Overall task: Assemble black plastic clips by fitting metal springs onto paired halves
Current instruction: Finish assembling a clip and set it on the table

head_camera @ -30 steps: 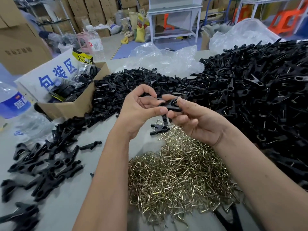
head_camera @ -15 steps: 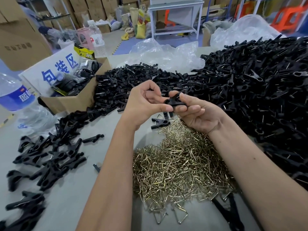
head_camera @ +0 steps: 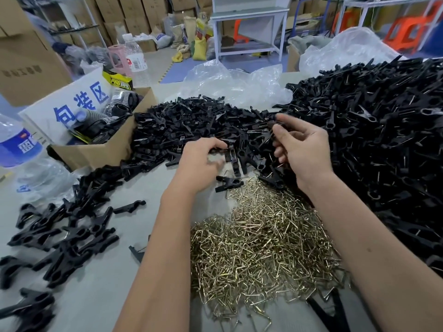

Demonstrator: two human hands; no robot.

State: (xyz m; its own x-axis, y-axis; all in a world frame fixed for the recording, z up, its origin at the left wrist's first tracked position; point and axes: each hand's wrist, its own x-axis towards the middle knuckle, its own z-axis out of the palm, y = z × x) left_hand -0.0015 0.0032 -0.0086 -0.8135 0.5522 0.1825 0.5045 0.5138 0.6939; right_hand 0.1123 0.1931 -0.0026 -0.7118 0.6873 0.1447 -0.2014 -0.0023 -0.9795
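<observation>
**Picking the next pair of halves**

Left hand (head_camera: 200, 161) curled over loose clip halves (head_camera: 191, 123) at the near edge of the heap, apparently grasping one, though blurred. Right hand (head_camera: 299, 142) raised, fingers curled, pinching a small black piece at the tips. Best to take two matching halves, mate the pivots, then reach for a spring. Metal springs (head_camera: 261, 245) heaped just below both hands. Finished clips (head_camera: 64, 233) scattered left on the grey tabletop (head_camera: 96, 307). Cardboard box (head_camera: 96, 149), water bottle (head_camera: 14, 142), plastic sheeting (head_camera: 235, 82) behind; stacked cartons beyond.
</observation>
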